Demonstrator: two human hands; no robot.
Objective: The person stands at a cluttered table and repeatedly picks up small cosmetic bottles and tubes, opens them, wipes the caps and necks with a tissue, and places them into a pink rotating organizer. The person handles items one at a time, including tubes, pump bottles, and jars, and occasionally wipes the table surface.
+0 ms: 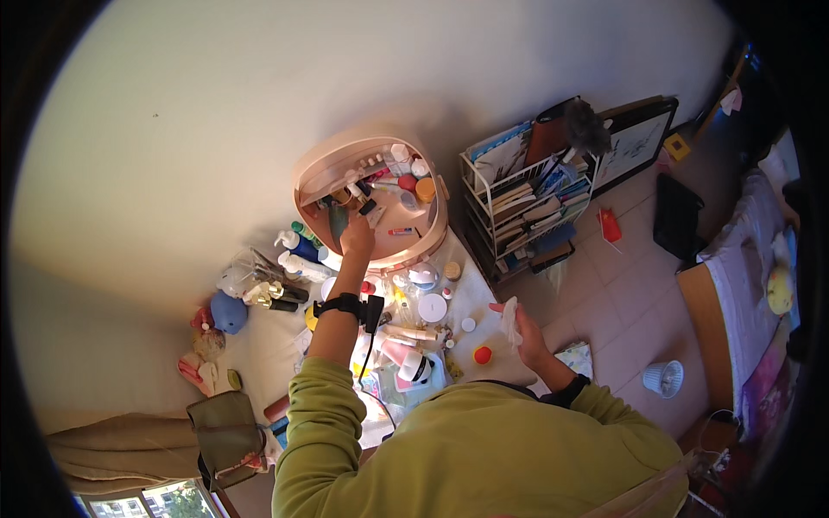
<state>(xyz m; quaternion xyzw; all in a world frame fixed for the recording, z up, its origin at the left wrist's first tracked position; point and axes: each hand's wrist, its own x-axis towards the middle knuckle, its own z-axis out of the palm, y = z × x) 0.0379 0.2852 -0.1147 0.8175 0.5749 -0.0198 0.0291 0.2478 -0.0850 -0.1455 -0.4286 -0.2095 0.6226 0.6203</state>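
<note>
My left hand (356, 236) reaches into a pink, round-cornered cosmetics box (304, 173). Its fingers are closed near a dark green flat item (338, 223) and a small black-capped piece (368, 207); what they grip, if anything, is too small to make out. Inside the box stand several bottles and jars, among them an orange-lidded jar (425, 190), and a small tube (401, 231) lies on its floor. My right hand (534, 345) is held to the right of the table, closed around a crumpled white tissue (510, 321).
Bottles, a round white jar (433, 307) and a red-and-yellow item (483, 354) crowd the table before the box. A blue pump bottle (299, 244) stands at its left. To the right are a white wire rack (485, 203) of books and a white basket (663, 378) on the floor.
</note>
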